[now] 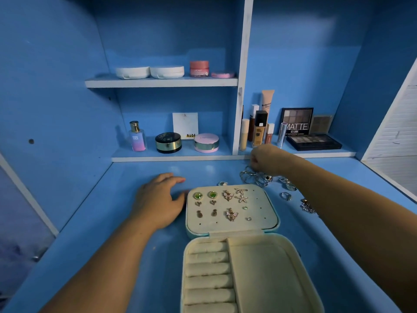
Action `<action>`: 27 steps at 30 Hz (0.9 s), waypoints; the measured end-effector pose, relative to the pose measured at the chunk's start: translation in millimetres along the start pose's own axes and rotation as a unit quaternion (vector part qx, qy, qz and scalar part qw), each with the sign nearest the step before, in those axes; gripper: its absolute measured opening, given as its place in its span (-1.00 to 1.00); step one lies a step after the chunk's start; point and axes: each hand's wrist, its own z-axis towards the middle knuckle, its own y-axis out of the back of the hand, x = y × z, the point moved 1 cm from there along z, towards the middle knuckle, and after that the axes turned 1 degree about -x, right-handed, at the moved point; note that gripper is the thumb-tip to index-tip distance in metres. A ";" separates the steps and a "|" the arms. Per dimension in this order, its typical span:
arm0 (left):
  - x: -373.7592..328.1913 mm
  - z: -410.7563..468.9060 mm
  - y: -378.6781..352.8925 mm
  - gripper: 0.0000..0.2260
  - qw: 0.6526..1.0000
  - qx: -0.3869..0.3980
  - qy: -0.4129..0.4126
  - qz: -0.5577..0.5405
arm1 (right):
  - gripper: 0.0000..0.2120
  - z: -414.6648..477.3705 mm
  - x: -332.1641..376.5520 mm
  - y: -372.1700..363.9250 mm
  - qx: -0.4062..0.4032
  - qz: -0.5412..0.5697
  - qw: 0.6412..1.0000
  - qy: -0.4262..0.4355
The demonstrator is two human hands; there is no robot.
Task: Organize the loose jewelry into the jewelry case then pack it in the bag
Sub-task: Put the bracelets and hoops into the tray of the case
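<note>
Ring-sorting step: my right hand [264, 159] curls over the heap of silver rings [253, 176] near the blue desk's [126, 249] back edge, grasp unconfirmed. My left hand [158, 199] lies flat beside the open cream-lined jewelry case [259, 269]. Next, probably: seat one ring between its rolls.

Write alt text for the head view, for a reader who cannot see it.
An open jewelry case lies on a blue desk, earrings pinned in its lid panel and its ring rolls bare. The right hand reaches, fingers curled, to a pile of silver hoops behind the case; the left hand rests palm-down beside it. Cosmetics line the shelves.
</note>
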 end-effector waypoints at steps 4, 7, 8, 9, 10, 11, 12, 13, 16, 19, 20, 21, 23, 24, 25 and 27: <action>0.4 0.4 0.4 -0.66 1.000 -0.005 0.000 0.003 | -0.83 -1.0 -7.0 6.1 -0.031 0.035 0.999 -0.015; 3.6 0.7 -0.2 -0.67 1.000 -0.011 -0.001 0.003 | -0.80 -13.4 -15.1 9.4 -0.086 0.096 0.992 -0.012; 4.1 0.7 -0.3 -0.67 1.000 -0.011 0.000 0.004 | -0.82 -19.6 -15.6 9.4 -0.105 0.111 0.988 -0.006; 4.1 0.8 -0.5 -0.67 1.000 -0.009 0.001 0.004 | -0.84 -25.7 -15.1 8.2 -0.126 0.125 0.984 0.002; 3.9 1.0 -0.2 -0.67 1.000 -0.007 0.003 0.003 | -0.86 -31.6 -13.9 7.4 -0.148 0.138 0.979 0.008; 3.1 1.1 0.2 -0.67 1.000 -0.006 0.005 0.003 | -0.88 -36.8 -12.5 6.6 -0.172 0.149 0.974 0.015; 2.4 1.2 0.7 -0.67 1.000 -0.006 0.006 0.003 | -0.90 -41.1 -10.7 6.3 -0.195 0.156 0.968 0.025; 1.7 1.1 0.9 -0.67 1.000 -0.006 0.006 0.005 | -0.91 -44.0 -9.1 6.4 -0.216 0.157 0.963 0.035; -0.3 0.7 1.3 -0.68 1.000 -0.010 0.005 0.009 | -0.81 -46.0 -7.0 8.9 -0.237 0.150 0.959 0.046; -1.3 1.0 1.5 -0.67 1.000 -0.019 0.007 0.006 | -0.73 -46.7 -9.2 10.2 -0.222 0.143 0.963 0.050; -1.4 1.0 1.5 -0.67 1.000 -0.022 0.007 0.004 | -0.75 -48.2 -10.2 10.4 -0.230 0.147 0.961 0.053; -1.7 0.7 1.6 -0.67 1.000 -0.023 0.007 0.005 | -0.77 -51.1 -10.7 11.1 -0.245 0.158 0.955 0.051; -1.7 0.6 1.6 -0.67 1.000 -0.024 0.007 0.009 | -0.80 -62.0 -10.0 16.1 -0.276 0.212 0.937 0.024; -1.3 1.0 1.7 -0.67 1.000 -0.024 0.007 0.010 | -0.81 -68.8 -10.4 18.3 -0.279 0.252 0.927 0.002; -0.6 1.4 1.9 -0.66 1.000 -0.022 0.006 0.010 | -0.82 -75.3 -11.2 18.6 -0.268 0.292 0.918 -0.017; 0.1 1.2 2.2 -0.66 1.000 -0.018 0.005 0.011 | -0.86 -89.1 -11.5 13.0 -0.240 0.320 0.916 -0.038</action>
